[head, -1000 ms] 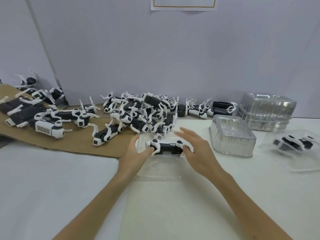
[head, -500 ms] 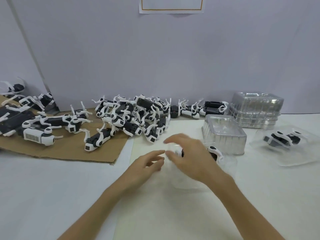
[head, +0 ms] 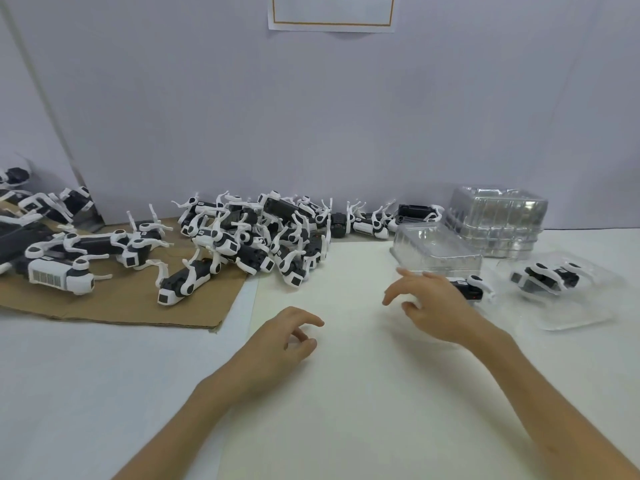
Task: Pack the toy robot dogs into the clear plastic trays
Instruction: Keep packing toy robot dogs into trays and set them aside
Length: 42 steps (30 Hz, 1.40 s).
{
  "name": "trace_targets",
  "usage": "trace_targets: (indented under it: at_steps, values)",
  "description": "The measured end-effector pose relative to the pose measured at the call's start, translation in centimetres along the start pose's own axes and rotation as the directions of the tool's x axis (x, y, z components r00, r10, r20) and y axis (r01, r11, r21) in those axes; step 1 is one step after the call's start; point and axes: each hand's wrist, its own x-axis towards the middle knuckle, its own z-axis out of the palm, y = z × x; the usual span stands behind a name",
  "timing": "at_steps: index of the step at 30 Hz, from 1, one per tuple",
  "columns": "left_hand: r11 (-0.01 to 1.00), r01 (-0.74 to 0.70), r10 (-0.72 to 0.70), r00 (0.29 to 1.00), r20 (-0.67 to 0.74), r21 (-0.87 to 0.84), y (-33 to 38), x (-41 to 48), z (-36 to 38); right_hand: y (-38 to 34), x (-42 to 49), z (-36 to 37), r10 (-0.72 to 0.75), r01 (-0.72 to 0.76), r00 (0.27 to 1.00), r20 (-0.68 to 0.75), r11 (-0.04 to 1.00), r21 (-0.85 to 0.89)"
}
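Note:
A heap of black and white toy robot dogs [head: 263, 237] lies at the back of the table. One packed dog [head: 471, 289] sits in a clear tray, mostly hidden behind my right hand [head: 433, 306], whose fingers are spread and relaxed over it; whether they touch the tray is unclear. Further right another dog [head: 547, 278] rests in a clear tray [head: 581, 313]. My left hand [head: 287, 341] hovers over the white sheet with loosely curled fingers and holds nothing.
A brown cardboard sheet [head: 114, 306] at the left carries more dogs [head: 62, 268]. An upturned clear tray [head: 433, 251] and a stack of clear trays [head: 498, 220] stand at the back right. A grey wall closes the back.
The tray with the dog has slid right, from in front of me to beside the other packed tray. My left hand let go and drew back; my right hand followed the tray.

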Motion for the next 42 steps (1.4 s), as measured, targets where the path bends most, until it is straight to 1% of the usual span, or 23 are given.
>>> trace_targets:
  at_steps: [2,4,5,6,7,8,9,10,11,12,14,16,18,22,24,26,28,29,32,35,38,40,42]
  values:
    - [1.0,-0.007,0.006,1.0,0.006,0.021,-0.2,0.0,0.1,1.1,-0.4,-1.1,0.078,-0.078,0.997,0.021,0.997,-0.009]
    - [0.999,-0.012,0.011,1.0,0.013,0.043,-0.4,0.1,0.2,0.7,-0.4,-1.5,0.1,-0.097,0.993,-0.067,0.994,0.049]
    - [0.998,-0.017,0.016,1.0,0.019,0.056,-0.5,0.1,0.2,-0.1,-0.3,-1.4,0.1,-0.078,0.987,-0.124,0.982,0.173]
    - [0.998,-0.024,0.022,0.999,0.024,0.066,-0.5,0.1,0.2,-1.2,-0.2,-1.2,0.11,-0.059,0.985,-0.131,0.936,0.346]
    - [0.997,-0.028,0.026,0.999,0.027,0.073,-0.5,0.1,0.3,-2.2,-0.2,-0.8,0.119,-0.07,0.991,-0.063,0.853,0.518]
    - [0.997,-0.03,0.028,0.999,0.028,0.075,-0.6,0.0,0.3,-3.1,-0.1,-0.4,0.114,-0.124,0.992,0.058,0.768,0.629]
    - [0.997,-0.031,0.029,0.999,0.029,0.076,-0.6,0.0,0.3,-3.5,-0.1,0.0,0.117,-0.213,0.975,0.188,0.722,0.658]
    - [0.996,-0.032,0.03,0.999,0.031,0.079,-0.6,0.0,0.2,-3.6,-0.1,0.3,0.143,-0.307,0.944,0.298,0.712,0.632]
    - [0.995,-0.034,0.031,0.999,0.038,0.088,-0.7,0.0,0.2,-3.3,-0.1,0.6,0.197,-0.384,0.913,0.357,0.708,0.592]
    - [0.994,-0.038,0.033,0.998,0.047,0.104,-0.7,-0.1,0.2,-2.7,-0.1,0.9,0.27,-0.434,0.896,0.353,0.705,0.561]
    - [0.989,-0.045,0.036,0.997,0.065,0.139,-0.7,0.0,0.2,-1.0,0.1,1.2,0.41,-0.471,0.88,0.24,0.693,0.546]
    - [0.986,-0.043,0.03,0.996,0.08,0.163,-0.6,0.0,0.2,0.8,0.2,1.3,0.497,-0.49,0.852,0.165,0.645,0.587]
    - [0.985,-0.035,0.021,0.996,0.084,0.168,-0.5,0.0,0.1,2.4,0.2,1.1,0.553,-0.494,0.822,0.139,0.57,0.657]
    - [0.984,-0.038,0.025,0.997,0.079,0.172,-0.5,0.0,0.2,6.5,0.5,0.0,0.647,-0.518,0.756,0.103,0.494,0.699]
    - [0.983,-0.043,0.029,0.996,0.08,0.178,-0.5,0.1,0.2,8.5,0.8,-0.6,0.714,-0.525,0.698,0.063,0.449,0.723]
    - [0.982,-0.045,0.031,0.996,0.08,0.181,-0.6,0.1,0.2,9.9,1.0,-1.0,0.79,-0.549,0.613,-0.009,0.434,0.714]
    - [0.982,-0.044,0.03,0.996,0.081,0.183,-0.6,0.1,0.2,10.7,1.1,-1.0,0.83,-0.581,0.551,-0.085,0.455,0.675]
    - [0.982,-0.044,0.03,0.996,0.081,0.184,-0.6,0.1,0.2,10.9,1.2,-0.8,0.831,-0.587,0.543,-0.117,0.476,0.655]
    - [0.981,-0.049,0.035,0.996,0.081,0.189,-0.6,0.1,0.2,9.9,1.6,-0.1,0.761,-0.509,0.6,-0.245,0.6,0.617]
    - [0.981,-0.049,0.034,0.996,0.085,0.189,-0.5,0.0,0.2,7.9,2.3,-0.2,0.59,-0.316,0.673,-0.445,0.774,0.548]
    - [0.98,-0.05,0.032,0.995,0.092,0.193,-0.4,0.0,0.2,6.6,3.9,-0.8,0.429,-0.214,0.733,-0.527,0.882,0.42]
    - [0.979,-0.054,0.035,0.995,0.095,0.199,-0.4,0.0,0.2,6.4,5.1,-0.8,0.373,-0.286,0.788,-0.489,0.926,0.245]
    - [0.977,-0.057,0.037,0.995,0.097,0.205,-0.4,0.0,0.1,6.9,5.9,-0.3,0.383,-0.445,0.841,-0.383,0.891,-0.087]
